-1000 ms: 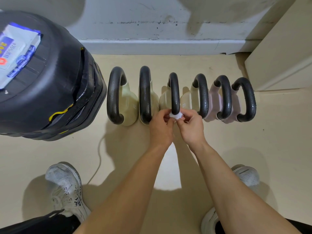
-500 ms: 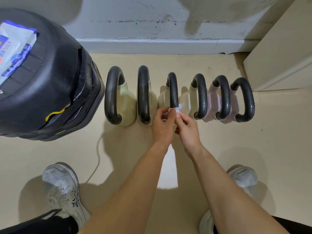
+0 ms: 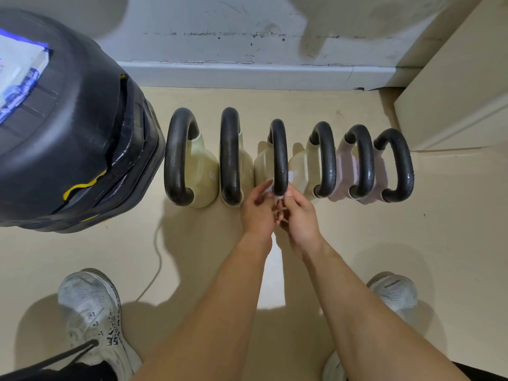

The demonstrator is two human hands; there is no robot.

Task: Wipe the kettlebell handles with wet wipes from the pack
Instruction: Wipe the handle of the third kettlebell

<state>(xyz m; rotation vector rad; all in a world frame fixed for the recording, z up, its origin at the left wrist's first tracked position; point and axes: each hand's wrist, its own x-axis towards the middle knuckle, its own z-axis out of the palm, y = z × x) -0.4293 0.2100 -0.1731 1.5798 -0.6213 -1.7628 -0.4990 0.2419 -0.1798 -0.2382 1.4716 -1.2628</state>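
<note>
Both hands meet at the near end of the third handle [image 3: 279, 155] in a row of six kettlebells lined up along the skirting board [image 3: 247, 75]. I have a wet wipe [image 3: 279, 198] looped under the bar where it curves down to the bell. My left hand [image 3: 257, 213] pinches one end of it between curled fingers and thumb on the left of the bar. My right hand [image 3: 299, 215] pinches the other end on the right. Neither hand holds anything else. I hold it this way, I judge, so the cloth hugs the bar all round and can be drawn back and forth or slid up its length. Little of the wipe shows, only white scraps between the fingertips.

The bells stand side by side with their handles parallel, which lets me work along the line without moving my feet; my shoes [image 3: 90, 306] are planted well back on the floor [image 3: 439, 243]. The fourth handle [image 3: 327, 158], fifth handle [image 3: 362, 160] and sixth handle [image 3: 401, 163] shine as if damp. The first handle [image 3: 176, 155] and second handle [image 3: 230, 152] look dull, so I take those two to be still to do.

The pack [image 3: 19, 78] lies on top of a large black piece of gym equipment [image 3: 82, 133] at far left, off the floor and, I judge, within my left hand's reach for a fresh wipe. A thin cable [image 3: 156, 259] trails across the floor beside it.
</note>
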